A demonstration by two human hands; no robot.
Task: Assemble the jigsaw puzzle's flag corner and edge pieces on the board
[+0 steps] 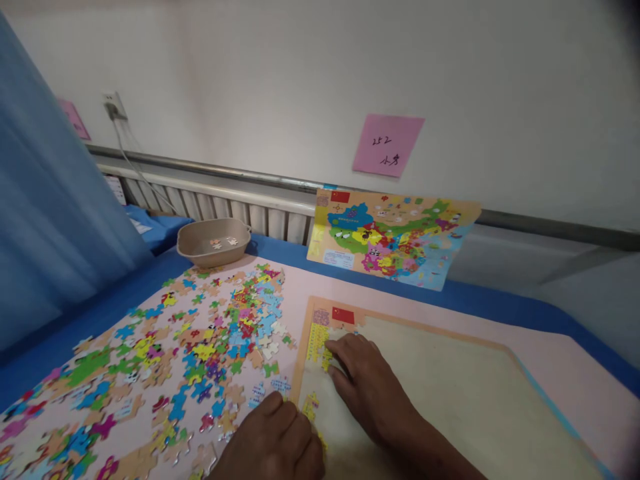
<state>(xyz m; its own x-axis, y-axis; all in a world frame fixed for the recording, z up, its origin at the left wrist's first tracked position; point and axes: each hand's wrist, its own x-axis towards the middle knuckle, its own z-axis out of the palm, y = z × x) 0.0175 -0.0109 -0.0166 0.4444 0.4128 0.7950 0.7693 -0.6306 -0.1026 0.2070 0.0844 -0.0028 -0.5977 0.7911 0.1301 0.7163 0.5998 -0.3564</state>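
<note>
A puzzle board [440, 380] with a peach border lies before me, a red flag section [343, 316] in its upper left corner. My right hand [367, 380] reaches over the board, with thumb and index finger around a yellow puzzle piece [326, 360] beside the joined yellow pieces [316, 341] along the left border. Curled at the board's lower left edge, my left hand [275, 440] has its fingertips turned down, and whatever they hold is hidden. More yellow pieces [311, 405] lie between the hands, inside the border.
Many loose puzzle pieces [200, 353] cover the pink surface on the left. A beige basin [214, 244] behind them holds a few pieces. The picture map [390, 237] leans against the wall rail [250, 179]. A blue curtain [55, 200] hangs at left.
</note>
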